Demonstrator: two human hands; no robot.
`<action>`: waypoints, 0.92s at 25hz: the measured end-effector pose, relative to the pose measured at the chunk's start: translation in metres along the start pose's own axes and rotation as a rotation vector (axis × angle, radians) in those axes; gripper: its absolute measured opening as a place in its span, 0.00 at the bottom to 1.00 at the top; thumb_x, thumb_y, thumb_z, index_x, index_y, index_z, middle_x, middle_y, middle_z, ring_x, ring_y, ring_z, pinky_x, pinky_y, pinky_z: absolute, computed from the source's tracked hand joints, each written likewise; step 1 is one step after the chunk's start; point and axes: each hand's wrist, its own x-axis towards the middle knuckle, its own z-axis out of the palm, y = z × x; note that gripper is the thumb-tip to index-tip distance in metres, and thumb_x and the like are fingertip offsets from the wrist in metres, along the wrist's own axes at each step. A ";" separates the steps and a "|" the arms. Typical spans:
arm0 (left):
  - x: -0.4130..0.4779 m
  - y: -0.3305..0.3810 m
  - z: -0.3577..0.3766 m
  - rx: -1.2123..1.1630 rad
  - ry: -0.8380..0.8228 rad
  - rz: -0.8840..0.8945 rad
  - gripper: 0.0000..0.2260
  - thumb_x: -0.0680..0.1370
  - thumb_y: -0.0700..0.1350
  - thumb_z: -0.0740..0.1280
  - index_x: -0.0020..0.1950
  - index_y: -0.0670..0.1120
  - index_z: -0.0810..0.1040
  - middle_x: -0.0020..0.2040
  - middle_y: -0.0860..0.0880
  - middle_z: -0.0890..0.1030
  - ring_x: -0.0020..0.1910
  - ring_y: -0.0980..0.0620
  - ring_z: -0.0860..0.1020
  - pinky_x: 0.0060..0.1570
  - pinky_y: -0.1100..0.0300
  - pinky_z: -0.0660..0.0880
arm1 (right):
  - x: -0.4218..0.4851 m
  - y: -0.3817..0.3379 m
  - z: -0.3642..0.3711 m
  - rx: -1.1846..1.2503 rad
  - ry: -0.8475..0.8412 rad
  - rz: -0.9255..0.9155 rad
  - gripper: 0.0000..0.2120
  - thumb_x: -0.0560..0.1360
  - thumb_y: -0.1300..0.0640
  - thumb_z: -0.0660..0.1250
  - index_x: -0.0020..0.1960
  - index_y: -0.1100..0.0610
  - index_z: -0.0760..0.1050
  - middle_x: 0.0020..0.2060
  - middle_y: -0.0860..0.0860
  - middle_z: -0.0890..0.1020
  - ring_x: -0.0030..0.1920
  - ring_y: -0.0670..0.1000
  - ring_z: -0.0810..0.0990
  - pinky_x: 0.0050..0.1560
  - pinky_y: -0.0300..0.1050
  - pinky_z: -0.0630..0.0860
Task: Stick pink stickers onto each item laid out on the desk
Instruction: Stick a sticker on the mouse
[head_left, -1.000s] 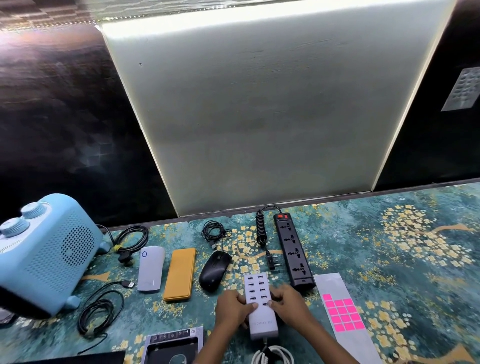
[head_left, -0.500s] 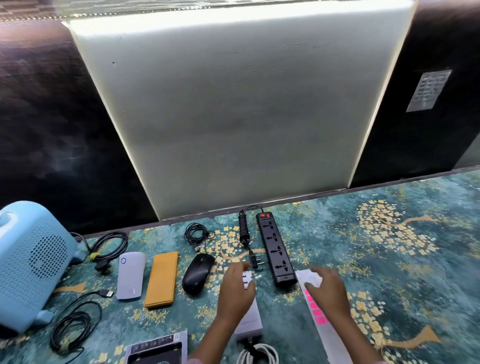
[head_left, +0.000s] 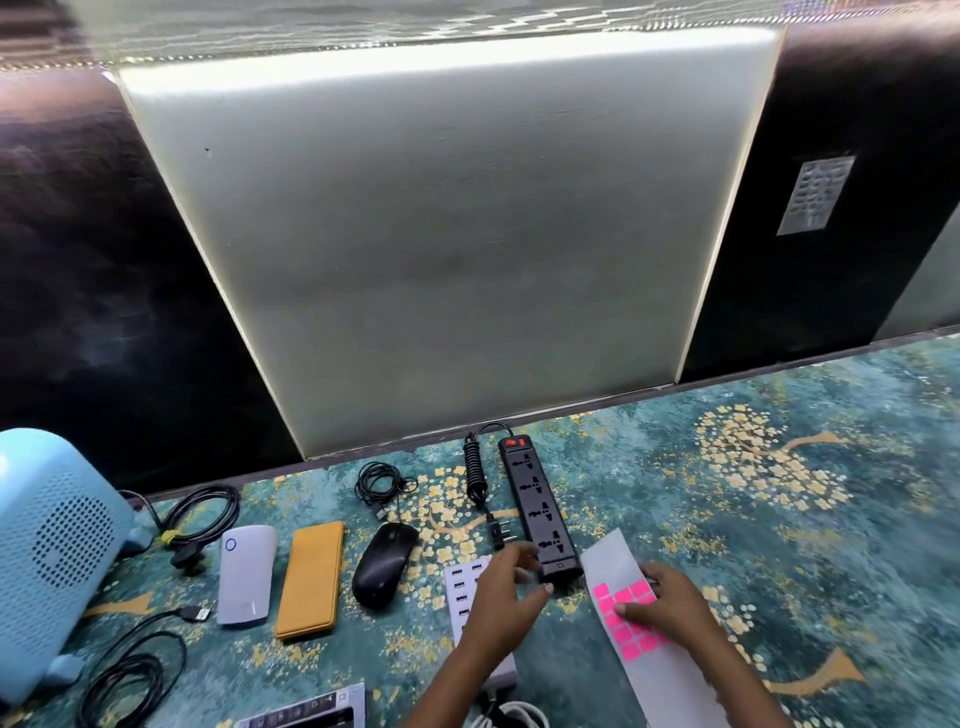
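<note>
Both hands work low in the frame over a bench (head_left: 779, 519) covered in a teal cloth with gold blossom trees; behind it stand a pale lit panel (head_left: 441, 234) and dark glossy walls. The left hand (head_left: 501, 597) hovers with fingers loosely spread above a white multi-port USB charger (head_left: 462, 582), gripping nothing, its blurred fingertips near the close end of a black power strip (head_left: 537, 506). The right hand (head_left: 670, 605) lies flat, fingers pressing down on the sticker sheet (head_left: 610, 556), a pale backing strip just right of the power strip. The pink stickers (head_left: 621, 613) are small bright squares in a grid on that strip, partly hidden under the fingers. Left of the charger lie a black mouse (head_left: 384, 564), an orange flat case (head_left: 311, 577) and a white power bank (head_left: 247, 571), side by side but apart. A light blue heater (head_left: 52, 545) sits at the far left, with coiled black cables (head_left: 200, 512) beside it.
</note>
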 end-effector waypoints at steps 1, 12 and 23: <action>0.001 0.006 0.000 -0.123 -0.029 -0.085 0.15 0.74 0.42 0.69 0.57 0.51 0.68 0.48 0.52 0.74 0.46 0.53 0.75 0.43 0.68 0.72 | -0.003 -0.006 -0.004 0.066 -0.065 -0.055 0.25 0.62 0.64 0.76 0.58 0.62 0.74 0.41 0.52 0.83 0.41 0.49 0.82 0.45 0.44 0.79; 0.009 0.030 -0.009 -0.584 -0.046 -0.443 0.06 0.75 0.42 0.68 0.38 0.46 0.74 0.24 0.53 0.80 0.25 0.55 0.78 0.35 0.61 0.76 | -0.029 -0.053 0.016 0.026 0.324 -0.647 0.20 0.61 0.62 0.77 0.49 0.48 0.77 0.46 0.46 0.76 0.45 0.48 0.77 0.45 0.28 0.72; 0.012 0.038 -0.012 -0.830 -0.042 -0.740 0.11 0.75 0.45 0.61 0.34 0.42 0.73 0.32 0.46 0.75 0.35 0.48 0.74 0.37 0.58 0.70 | -0.020 -0.048 0.036 -0.146 0.371 -0.877 0.13 0.64 0.44 0.66 0.45 0.46 0.81 0.51 0.46 0.76 0.49 0.41 0.69 0.48 0.47 0.75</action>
